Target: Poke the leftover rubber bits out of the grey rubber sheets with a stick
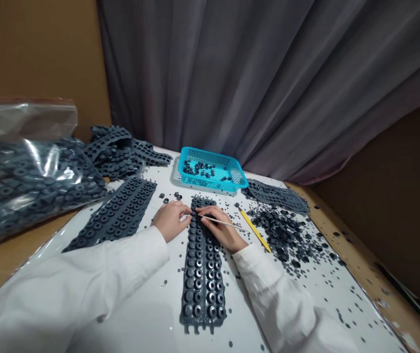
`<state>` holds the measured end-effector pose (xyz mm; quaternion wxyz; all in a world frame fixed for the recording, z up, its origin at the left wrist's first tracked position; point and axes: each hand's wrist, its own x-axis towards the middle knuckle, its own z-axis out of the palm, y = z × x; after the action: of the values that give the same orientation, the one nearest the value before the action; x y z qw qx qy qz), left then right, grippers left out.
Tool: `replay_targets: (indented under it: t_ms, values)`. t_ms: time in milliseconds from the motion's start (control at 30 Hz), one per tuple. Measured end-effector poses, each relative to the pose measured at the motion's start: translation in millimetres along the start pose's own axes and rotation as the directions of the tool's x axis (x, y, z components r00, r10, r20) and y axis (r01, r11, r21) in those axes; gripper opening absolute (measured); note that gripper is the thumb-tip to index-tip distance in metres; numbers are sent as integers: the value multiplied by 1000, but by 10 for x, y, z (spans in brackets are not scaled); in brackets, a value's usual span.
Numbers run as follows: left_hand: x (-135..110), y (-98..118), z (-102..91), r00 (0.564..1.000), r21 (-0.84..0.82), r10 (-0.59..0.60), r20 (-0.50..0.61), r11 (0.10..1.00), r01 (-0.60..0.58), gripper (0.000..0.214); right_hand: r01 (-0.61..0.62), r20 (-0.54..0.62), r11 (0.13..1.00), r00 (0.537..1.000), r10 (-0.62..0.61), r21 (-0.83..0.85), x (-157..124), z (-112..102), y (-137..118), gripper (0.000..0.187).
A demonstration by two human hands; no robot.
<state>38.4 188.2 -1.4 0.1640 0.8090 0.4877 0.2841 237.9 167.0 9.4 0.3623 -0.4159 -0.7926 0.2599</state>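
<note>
Lengthwise in front of me lies a dark grey moulded rubber strip (204,274) with rows of round, ring-shaped parts. My right hand (224,230) is closed around a thin pale stick (228,224), whose tip reaches the strip's far end. At the strip's left edge my left hand (171,219) bends its thumb and fingers close together; whether a small piece sits between them is too small to make out. The fingers of both hands partly cover the far rows. A yellow pen-like tool (256,230) rests on the table to the right of my right hand.
A blue mesh basket (213,185) holding small dark parts stands behind the strip. Loose dark bits (287,233) lie heaped at right, before another strip (278,196). At left are a wide strip (116,211), piled strips (116,152) and a full clear bag (29,171).
</note>
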Motion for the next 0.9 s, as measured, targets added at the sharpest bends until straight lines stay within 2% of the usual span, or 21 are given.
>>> replay_targets:
  t_ms: [200,333,433,633,700,800,900]
  values:
    - [1,1,9,1000,-6,1,13,1000,-1,19,61,28,994,998,-59,-87,-16,9,18,15]
    - [-25,44,4,1000,59,-21,-10,998,22,34,81,63,975,996,-69,-206,3,13,30,15]
    - [-47,65,3,998,103,-57,-3,993,57,43,104,102,944,992,-75,-312,31,15,31,16]
    - [-65,66,13,995,140,-96,8,986,94,44,124,132,859,989,-66,-497,73,37,44,19]
    - [-68,64,19,995,153,-99,11,984,96,44,73,84,846,996,-33,-528,77,39,63,20]
    - [-72,66,24,995,163,-95,9,982,93,45,-73,-79,866,996,39,-495,64,32,116,19]
    - [-71,67,19,996,155,-88,-12,984,89,48,-195,-294,921,951,94,-337,24,14,180,20]
